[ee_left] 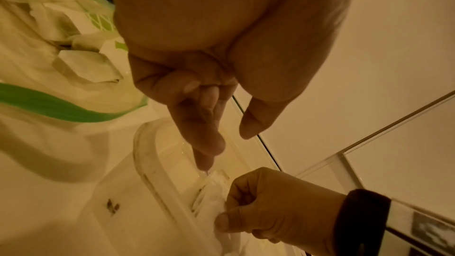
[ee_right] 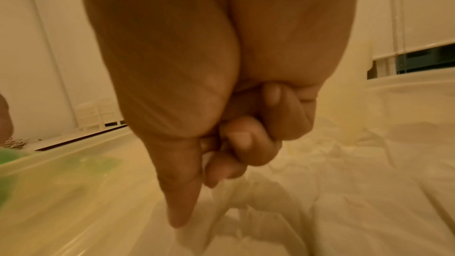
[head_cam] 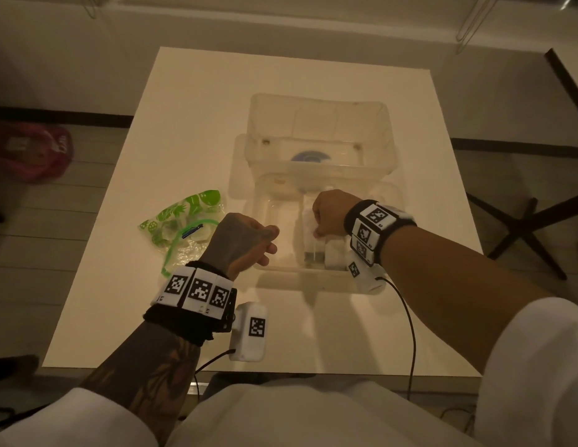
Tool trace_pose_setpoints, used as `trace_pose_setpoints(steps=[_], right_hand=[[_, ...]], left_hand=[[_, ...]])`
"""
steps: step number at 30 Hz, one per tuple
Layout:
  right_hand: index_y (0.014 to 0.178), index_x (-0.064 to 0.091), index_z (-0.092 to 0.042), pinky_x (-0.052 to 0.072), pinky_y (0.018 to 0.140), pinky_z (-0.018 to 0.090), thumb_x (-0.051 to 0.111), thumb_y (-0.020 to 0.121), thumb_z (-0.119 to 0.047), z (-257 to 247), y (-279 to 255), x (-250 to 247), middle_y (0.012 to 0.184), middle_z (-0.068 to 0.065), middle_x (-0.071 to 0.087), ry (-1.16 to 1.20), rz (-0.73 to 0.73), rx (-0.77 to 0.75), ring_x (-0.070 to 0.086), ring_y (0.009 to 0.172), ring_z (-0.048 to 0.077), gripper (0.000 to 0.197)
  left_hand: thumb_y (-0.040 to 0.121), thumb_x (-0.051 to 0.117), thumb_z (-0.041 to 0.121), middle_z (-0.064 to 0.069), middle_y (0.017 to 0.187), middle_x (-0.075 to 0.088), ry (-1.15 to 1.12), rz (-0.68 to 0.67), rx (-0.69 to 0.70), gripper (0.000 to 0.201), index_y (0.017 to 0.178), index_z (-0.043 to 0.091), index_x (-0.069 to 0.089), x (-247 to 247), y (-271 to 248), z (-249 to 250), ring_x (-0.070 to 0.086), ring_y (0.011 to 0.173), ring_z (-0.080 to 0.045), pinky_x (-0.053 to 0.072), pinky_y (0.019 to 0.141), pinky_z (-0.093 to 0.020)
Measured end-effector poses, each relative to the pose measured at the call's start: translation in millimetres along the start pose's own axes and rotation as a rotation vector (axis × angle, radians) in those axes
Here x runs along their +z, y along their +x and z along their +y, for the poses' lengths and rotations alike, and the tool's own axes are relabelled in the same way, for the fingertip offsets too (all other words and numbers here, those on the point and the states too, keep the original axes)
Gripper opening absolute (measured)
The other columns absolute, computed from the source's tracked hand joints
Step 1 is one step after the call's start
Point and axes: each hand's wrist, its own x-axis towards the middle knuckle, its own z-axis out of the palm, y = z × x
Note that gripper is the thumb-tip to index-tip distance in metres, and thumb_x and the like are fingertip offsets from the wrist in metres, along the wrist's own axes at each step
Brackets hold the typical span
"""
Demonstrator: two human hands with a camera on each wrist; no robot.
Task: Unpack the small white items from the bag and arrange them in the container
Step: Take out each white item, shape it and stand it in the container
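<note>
Right hand: the right hand (head_cam: 328, 216) is inside the container, fingers (ee_right: 236, 139) curled in toward the palm, thumb and forefinger pinching a white item (ee_left: 211, 200) at its top edge.
Left hand: the left hand (head_cam: 245, 240) hovers over the container's left rim, fingers (ee_left: 197, 124) loosely curled and holding nothing, thumb apart from them.
Container: the clear plastic container (head_cam: 271, 269) sits in the middle of the counter (head_cam: 184, 124), nearer its front edge; its open lid (head_cam: 319, 130) stands up on the side toward the far edge.
White items: more small white items (head_cam: 336, 256) stand packed in the container's right part, below the right wrist; their number cannot be told.
Bag: the clear bag (head_cam: 181, 227) with green print lies flat on the counter just left of the container, toward the left edge, with pale items (ee_left: 86, 65) inside.
</note>
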Motion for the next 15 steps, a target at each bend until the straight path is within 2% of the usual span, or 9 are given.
trace_pose_setpoints(steps=[3,6,10,13,15], right_hand=[[0.100,0.070,-0.002,0.049,0.077,0.029,0.073,0.083,-0.030,-2,-1,-3,0.099,0.010,0.066,-0.006,0.004,-0.007,0.056,0.084,0.020,0.033],[0.097,0.073,-0.005,0.050,0.077,0.029,0.073,0.083,-0.029,-4,0,-3,0.095,0.007,0.067,0.005,-0.032,-0.036,0.060,0.086,0.021,0.028],[0.095,0.074,-0.007,0.057,0.084,0.036,0.072,0.082,-0.026,-3,4,-1,0.097,0.007,0.071,0.020,-0.064,0.014,0.066,0.090,0.023,0.023],[0.095,0.074,-0.005,0.053,0.080,0.031,0.070,0.085,-0.029,-1,3,-6,0.096,0.007,0.067,0.042,-0.041,0.005,0.063,0.091,0.023,0.027],[0.091,0.073,-0.005,0.049,0.075,0.030,0.068,0.086,-0.031,1,1,-10,0.090,0.005,0.064,0.110,-0.020,0.006,0.060,0.085,0.020,0.027]], left_hand=[[0.091,0.061,0.023,-0.004,0.073,0.073,0.002,0.013,-0.005,0.020,0.080,0.007,0.066,-2,0,-2,0.068,0.062,-0.021,0.057,0.072,-0.035],[0.091,0.061,0.023,-0.005,0.073,0.073,0.000,0.021,0.004,0.021,0.083,0.004,0.067,-3,0,-3,0.066,0.058,-0.019,0.055,0.066,-0.032],[0.091,0.060,0.022,-0.004,0.073,0.073,0.006,0.036,0.024,0.020,0.082,0.005,0.067,-4,-1,-5,0.063,0.055,-0.017,0.054,0.063,-0.030],[0.091,0.059,0.022,-0.001,0.070,0.072,0.015,0.071,0.054,0.020,0.079,0.008,0.067,-6,-1,-7,0.060,0.050,-0.012,0.048,0.054,-0.024],[0.090,0.059,0.020,-0.001,0.069,0.071,0.012,0.114,0.059,0.019,0.076,0.010,0.066,-7,0,-11,0.059,0.050,-0.011,0.045,0.053,-0.023]])
